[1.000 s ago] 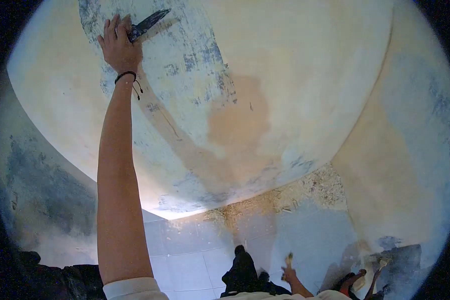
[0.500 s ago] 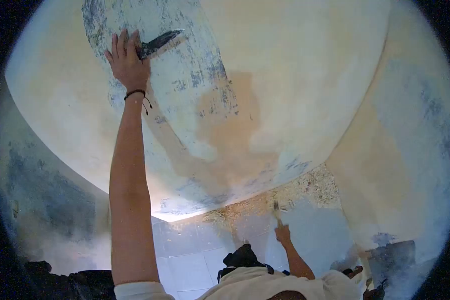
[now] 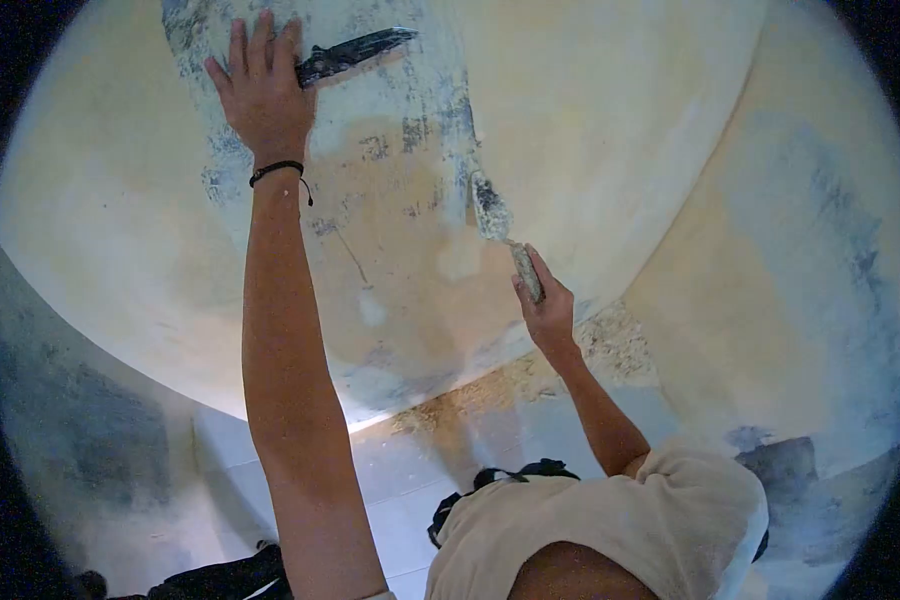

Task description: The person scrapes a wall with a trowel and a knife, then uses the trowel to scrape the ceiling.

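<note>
My left hand is raised against a large curved, pale wall surface, its fingers spread over a patch of bluish-grey smears. A dark, blade-shaped tool sticks out to the right from its thumb side; the thumb itself is hidden. Lower down, my right hand is wrapped round the handle of a small trowel. The trowel's blade is crusted with pale and dark material and lies at the right border of the smeared patch. A black cord bracelet circles my left wrist.
Crumbly tan debris lies along the foot of the curved surface. Below is a light tiled floor. Another patchy wall rises on the right, and a dark object sits at the lower left.
My right hand has risen from near the floor debris and brought the trowel up to the curved surface. My left hand stays on the patch, and the dark tool tilts slightly flatter.
</note>
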A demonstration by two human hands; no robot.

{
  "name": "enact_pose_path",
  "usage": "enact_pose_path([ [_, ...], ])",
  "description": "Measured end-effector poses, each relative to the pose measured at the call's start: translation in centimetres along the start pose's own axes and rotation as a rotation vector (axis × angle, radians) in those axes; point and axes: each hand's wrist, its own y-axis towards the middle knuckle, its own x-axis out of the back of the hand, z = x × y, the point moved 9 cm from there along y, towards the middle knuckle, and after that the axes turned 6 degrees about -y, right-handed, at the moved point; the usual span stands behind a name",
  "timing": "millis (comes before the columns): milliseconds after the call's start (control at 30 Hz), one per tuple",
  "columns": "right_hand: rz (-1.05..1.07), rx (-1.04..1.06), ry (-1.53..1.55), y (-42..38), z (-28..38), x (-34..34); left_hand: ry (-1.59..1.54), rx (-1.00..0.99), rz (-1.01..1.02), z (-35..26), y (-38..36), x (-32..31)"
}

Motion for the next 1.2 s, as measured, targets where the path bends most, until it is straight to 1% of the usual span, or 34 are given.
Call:
enact_pose_path([
  [33,-0.047,0.028,-0.011,0.6,0.3,0.2,0.025,0.023,0.038,0.2,0.0,-0.2],
  [133,-0.099,0.118,-0.069,1.7,0.8,0.1,0.168,0.004,0.101,0.3,0.1,-0.6],
  [233,-0.071,0.067,-0.046,1.5,-0.3,-0.7,0.036,0.007,0.018,0.0,-0.2,-0.1],
  [300,-0.079,0.055,-0.088,1.3,-0.5,-1.0,-0.003,-0.006,-0.008,-0.1,-0.4,-0.1],
  [433,-0.114,0.087,-0.100,2.2,0.1,-0.9,-0.038,0.000,-0.030,0.1,-0.2,0.1],
  [533,-0.134,0.050,-0.114,5.1,2.4,-0.4,-0.019,0.000,-0.129,-1.7,0.7,2.3],
  [633,-0.122,0.016,-0.124,7.9,6.3,1.7,-0.047,0.032,-0.108,-1.9,0.9,2.6],
  [733,-0.057,-0.043,-0.150,9.7,8.8,3.6,0.001,0.006,-0.066,-1.9,0.9,2.4],
  [800,-0.055,-0.045,-0.117,10.0,10.0,4.9,-0.007,0.000,-0.092,-1.8,0.9,2.5],
  [867,-0.034,-0.062,-0.076,10.2,10.1,5.5,-0.024,-0.009,-0.079,-1.7,0.3,1.7],
  [900,-0.017,-0.063,-0.154,10.2,10.5,5.9,-0.026,-0.017,-0.064,-0.8,0.0,0.7],
  [933,-0.029,-0.036,-0.146,10.0,10.2,6.0,-0.023,-0.026,-0.056,-0.2,-0.1,0.0],
  [1033,-0.052,0.020,-0.142,9.1,8.1,4.9,0.027,-0.027,-0.004,-0.1,-0.2,-0.1],
  [1133,-0.062,0.006,-0.151,7.8,6.9,3.4,0.027,0.012,0.032,0.0,0.1,-0.3],
  [1200,-0.081,-0.007,-0.127,7.5,6.5,2.8,-0.019,-0.003,-0.004,-0.2,0.0,0.2],
])
